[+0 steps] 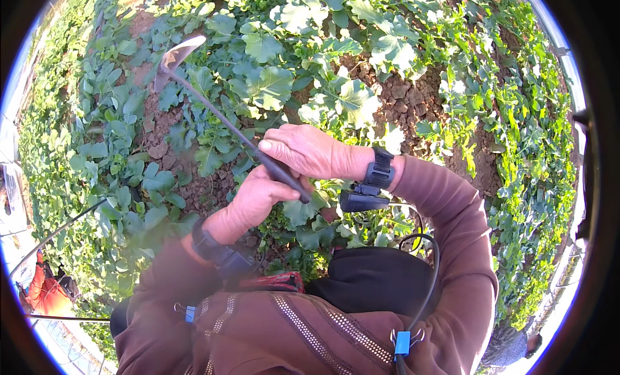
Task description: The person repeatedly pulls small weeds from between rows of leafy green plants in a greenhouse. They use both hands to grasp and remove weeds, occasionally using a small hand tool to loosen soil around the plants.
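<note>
A hand hoe with a metal blade (177,57) and thin shaft lies across the view, its blade raised at the upper left above the leaves. My right hand (307,149) is closed over its dark handle (283,174) from above, thumb along the top. Below it, my left hand (254,198) holds the same handle from the other side, its thumb near the butt end. Some fingers of both hands are hidden. Broad-leaved green plants (271,86) grow beneath the hoe. Each wrist bears a dark strap with a device.
Rows of leafy plants and clumpy brown soil (409,106) surround me. A black cable (433,263) runs along my right arm to a blue clip (402,343). A person in orange-red (46,290) is at the lower left; part of another person (506,346) shows at the lower right.
</note>
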### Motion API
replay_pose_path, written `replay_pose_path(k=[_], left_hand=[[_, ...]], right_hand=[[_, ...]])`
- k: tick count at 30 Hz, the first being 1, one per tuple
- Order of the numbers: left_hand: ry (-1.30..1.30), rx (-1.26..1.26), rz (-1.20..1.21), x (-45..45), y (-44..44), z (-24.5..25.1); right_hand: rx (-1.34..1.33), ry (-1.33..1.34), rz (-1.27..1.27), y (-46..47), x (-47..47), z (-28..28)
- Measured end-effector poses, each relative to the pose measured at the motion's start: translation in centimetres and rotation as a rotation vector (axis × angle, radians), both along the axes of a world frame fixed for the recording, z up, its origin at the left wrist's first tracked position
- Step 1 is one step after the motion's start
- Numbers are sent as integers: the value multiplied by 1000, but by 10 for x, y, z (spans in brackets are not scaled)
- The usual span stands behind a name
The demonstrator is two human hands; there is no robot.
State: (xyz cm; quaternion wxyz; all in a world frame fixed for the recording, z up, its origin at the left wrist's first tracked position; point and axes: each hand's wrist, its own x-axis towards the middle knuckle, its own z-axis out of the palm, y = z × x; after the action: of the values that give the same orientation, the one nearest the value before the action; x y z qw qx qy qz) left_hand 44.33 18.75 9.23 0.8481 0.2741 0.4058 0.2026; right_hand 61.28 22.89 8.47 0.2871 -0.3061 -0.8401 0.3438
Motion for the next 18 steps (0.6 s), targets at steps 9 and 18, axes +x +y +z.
replay_pose_path(k=[9,18], left_hand=[[568,92,-405,-168,-29,-19],[682,375,-514,-117,18,-35]], right_hand=[[266,-1283,-226,-13,76,-64],[311,-1177,-319,-24,82,-61]])
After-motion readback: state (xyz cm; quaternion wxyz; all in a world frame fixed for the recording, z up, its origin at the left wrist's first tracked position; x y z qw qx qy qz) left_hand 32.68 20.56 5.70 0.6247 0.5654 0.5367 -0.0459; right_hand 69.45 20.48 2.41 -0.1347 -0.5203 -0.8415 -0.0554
